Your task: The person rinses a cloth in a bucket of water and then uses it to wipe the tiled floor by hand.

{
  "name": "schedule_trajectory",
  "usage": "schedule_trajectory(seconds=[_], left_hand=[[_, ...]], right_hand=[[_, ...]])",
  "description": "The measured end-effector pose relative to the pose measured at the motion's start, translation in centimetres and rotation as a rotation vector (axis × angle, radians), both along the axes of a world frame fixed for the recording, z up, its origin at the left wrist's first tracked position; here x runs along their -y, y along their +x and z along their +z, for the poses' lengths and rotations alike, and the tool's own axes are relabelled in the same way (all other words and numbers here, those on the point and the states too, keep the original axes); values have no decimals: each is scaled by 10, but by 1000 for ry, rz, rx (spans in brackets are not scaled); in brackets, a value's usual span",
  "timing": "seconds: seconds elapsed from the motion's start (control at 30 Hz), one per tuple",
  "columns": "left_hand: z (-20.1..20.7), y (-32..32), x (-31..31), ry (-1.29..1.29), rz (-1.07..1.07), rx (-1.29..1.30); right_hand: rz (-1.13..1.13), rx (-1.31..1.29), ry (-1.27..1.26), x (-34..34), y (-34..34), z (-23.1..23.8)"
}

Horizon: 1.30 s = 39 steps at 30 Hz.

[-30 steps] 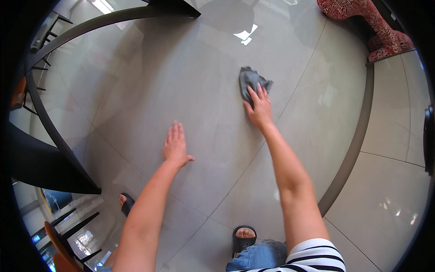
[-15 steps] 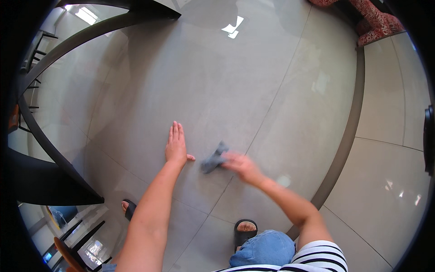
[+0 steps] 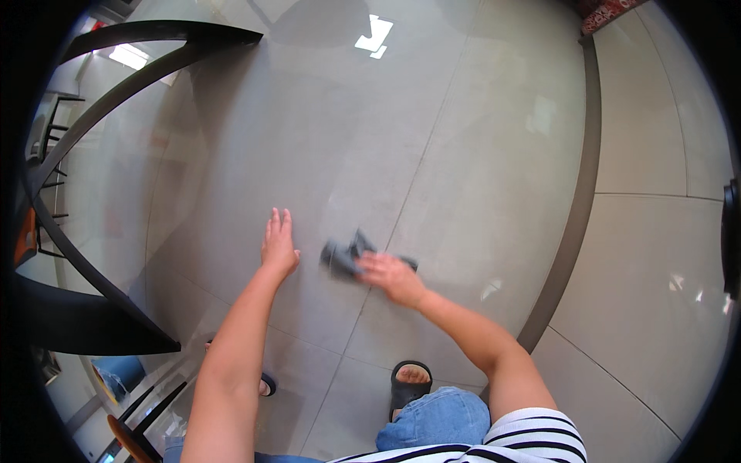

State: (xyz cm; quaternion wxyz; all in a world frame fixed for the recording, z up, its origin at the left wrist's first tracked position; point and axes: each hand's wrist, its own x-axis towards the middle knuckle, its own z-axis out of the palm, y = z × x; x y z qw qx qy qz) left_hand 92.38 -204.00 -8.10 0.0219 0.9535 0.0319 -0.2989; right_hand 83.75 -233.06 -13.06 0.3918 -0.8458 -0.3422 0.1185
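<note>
A crumpled dark grey cloth point(image 3: 341, 258) is under the fingers of my right hand point(image 3: 391, 278), just right of the middle of the view. The cloth and fingertips are blurred by motion, and part of the cloth sticks out beyond the knuckles. My left hand point(image 3: 279, 245) is to its left, fingers stretched forward, palm down and holding nothing. Behind both hands spreads a glossy pale grey tiled floor point(image 3: 309, 139) with reflections. Whether the left palm touches a surface, I cannot tell.
Black curved frame pieces point(image 3: 123, 89) arch along the left side. A brown strip point(image 3: 567, 255) runs along the right, with more tiles point(image 3: 633, 309) beyond. My sandalled foot point(image 3: 411, 382) and denim-covered knee point(image 3: 436, 420) are at the bottom. A blue cylindrical object point(image 3: 120, 376) stands lower left.
My right hand and the cloth have shifted slightly left, and the cloth is spread wider. My left hand has also moved left, its thumb closer in. The whole view has shifted a little.
</note>
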Motion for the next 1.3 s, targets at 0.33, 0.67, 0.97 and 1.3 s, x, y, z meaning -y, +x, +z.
schedule_trajectory(seconds=[0.33, 0.67, 0.97, 1.3], left_hand=[[16, -7, 98, -246, -241, 10], [13, -14, 145, -310, -345, -41], [28, -34, 144, -249, -446, -92], [26, -46, 147, -245, -471, -103]], right_hand=[[-704, 202, -22, 188, 134, 5], [-273, 55, 35, 53, -44, -4], [-923, 272, -104, 242, 74, 8], [-581, 17, 4, 77, -85, 2]])
